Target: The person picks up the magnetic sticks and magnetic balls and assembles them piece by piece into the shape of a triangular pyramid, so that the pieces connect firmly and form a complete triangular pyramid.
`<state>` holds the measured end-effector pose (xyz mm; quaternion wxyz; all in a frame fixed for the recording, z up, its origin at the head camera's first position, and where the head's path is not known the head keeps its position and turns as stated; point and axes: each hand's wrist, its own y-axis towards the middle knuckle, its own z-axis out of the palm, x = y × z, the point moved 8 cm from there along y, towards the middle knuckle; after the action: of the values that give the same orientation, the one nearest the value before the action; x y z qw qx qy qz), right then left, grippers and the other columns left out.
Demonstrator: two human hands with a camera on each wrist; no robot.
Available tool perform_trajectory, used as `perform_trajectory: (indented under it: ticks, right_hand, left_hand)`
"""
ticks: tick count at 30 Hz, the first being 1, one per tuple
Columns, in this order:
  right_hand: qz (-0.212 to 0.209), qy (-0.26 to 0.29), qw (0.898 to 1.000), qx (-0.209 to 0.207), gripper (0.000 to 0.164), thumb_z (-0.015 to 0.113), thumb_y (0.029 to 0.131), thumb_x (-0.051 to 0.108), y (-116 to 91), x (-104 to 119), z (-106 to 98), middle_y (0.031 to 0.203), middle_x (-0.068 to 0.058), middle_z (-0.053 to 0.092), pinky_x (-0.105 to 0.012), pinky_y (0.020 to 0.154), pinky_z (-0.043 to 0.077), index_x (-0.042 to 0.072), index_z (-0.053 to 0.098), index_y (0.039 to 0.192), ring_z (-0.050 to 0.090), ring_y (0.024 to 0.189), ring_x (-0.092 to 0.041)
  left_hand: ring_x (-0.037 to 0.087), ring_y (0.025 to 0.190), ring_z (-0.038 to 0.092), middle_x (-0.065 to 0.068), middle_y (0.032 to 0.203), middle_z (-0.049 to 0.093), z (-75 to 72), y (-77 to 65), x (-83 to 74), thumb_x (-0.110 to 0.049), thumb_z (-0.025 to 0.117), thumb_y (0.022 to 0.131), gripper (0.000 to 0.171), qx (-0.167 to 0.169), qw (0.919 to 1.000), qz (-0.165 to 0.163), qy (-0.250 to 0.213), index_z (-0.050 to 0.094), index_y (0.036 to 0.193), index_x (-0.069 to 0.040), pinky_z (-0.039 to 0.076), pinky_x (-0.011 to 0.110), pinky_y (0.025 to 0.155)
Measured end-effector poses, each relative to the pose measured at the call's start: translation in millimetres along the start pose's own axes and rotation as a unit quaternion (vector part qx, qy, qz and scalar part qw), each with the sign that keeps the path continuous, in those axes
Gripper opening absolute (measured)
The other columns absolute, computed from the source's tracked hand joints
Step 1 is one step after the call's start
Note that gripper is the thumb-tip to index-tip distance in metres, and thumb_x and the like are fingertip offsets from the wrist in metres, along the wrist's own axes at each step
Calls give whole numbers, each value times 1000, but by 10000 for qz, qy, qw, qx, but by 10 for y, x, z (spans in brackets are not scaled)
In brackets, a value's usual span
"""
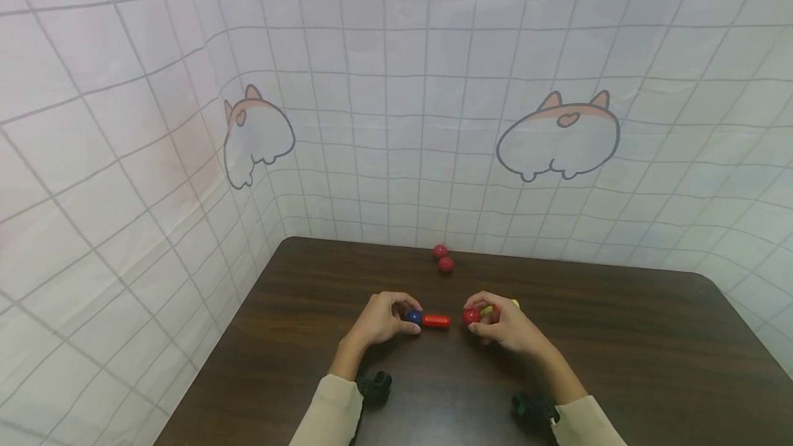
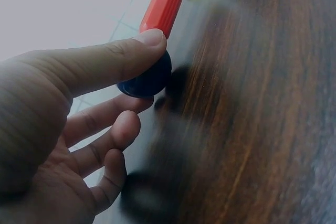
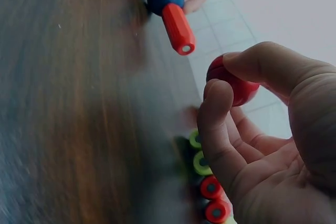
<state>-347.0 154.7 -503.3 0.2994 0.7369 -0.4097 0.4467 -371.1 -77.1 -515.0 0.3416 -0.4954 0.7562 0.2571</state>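
Observation:
My left hand [image 1: 379,321] pinches a dark blue ball [image 1: 414,316] between thumb and fingers. From that ball a short red rod [image 1: 436,321] sticks out toward the right, its ridged side visible in the left wrist view [image 2: 164,6]. In the right wrist view the rod's free end shows a small silvery disc. Pinched between thumb and fingers of my right hand [image 1: 513,325] is a red ball [image 3: 239,86]. A gap separates this ball from the rod's free end. Both hands are low over the dark wooden table [image 1: 372,270].
Two more red balls [image 1: 445,265] lie near the table's back edge. Several green and red rods [image 3: 211,187] lie in a row beyond the right hand, which partly hides them. A white gridded curtain [image 1: 396,115] surrounds the table. Each wrist wears a black device [image 1: 375,388].

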Motion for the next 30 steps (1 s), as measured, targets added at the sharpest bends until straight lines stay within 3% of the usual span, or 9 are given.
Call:
perform_trajectory:
  ticks: [13,30]
  right_hand:
    - [119,227,9996,121,35,73,93,6,10,21,167,115,-23,62,-31,60,57,1,59,125,63,67,-16]
    - [230,79,9995,177,35,73,94,6,-3,31,186,111,-23,63,-29,58,55,1,59,126,60,65,-16]
  left_hand:
    - [14,74,58,-5,97,70,-8,-25,-59,-26,89,80,26,59,9998,141,-132,76,102,-30,50,30,65]
    - [14,75,58,-5,96,70,2,-34,-99,-24,89,80,26,164,9997,118,-134,76,102,-29,50,31,66]
